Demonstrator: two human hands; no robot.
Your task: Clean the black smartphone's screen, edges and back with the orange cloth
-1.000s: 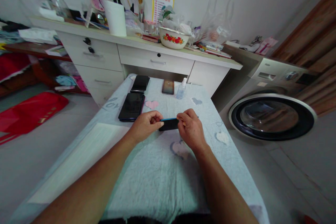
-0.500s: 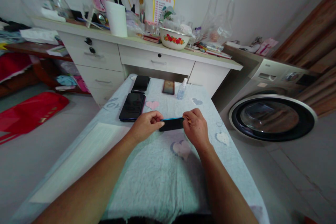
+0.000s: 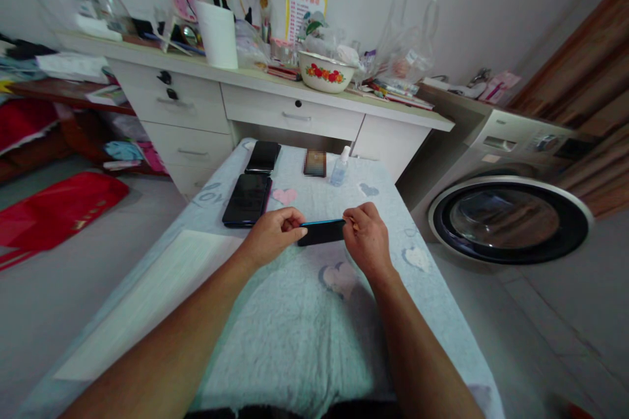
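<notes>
Smartphone with blue edge, tilted over heart-print tablecloth between both hands; pinched at one end by left hand, thumb in front; right hand curled at opposite end, hold unclear.

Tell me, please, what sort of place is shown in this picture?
Most likely a room in a home: a washing machine stands at the right, and a flowered bowl and a pink clock are on the desk.
</notes>
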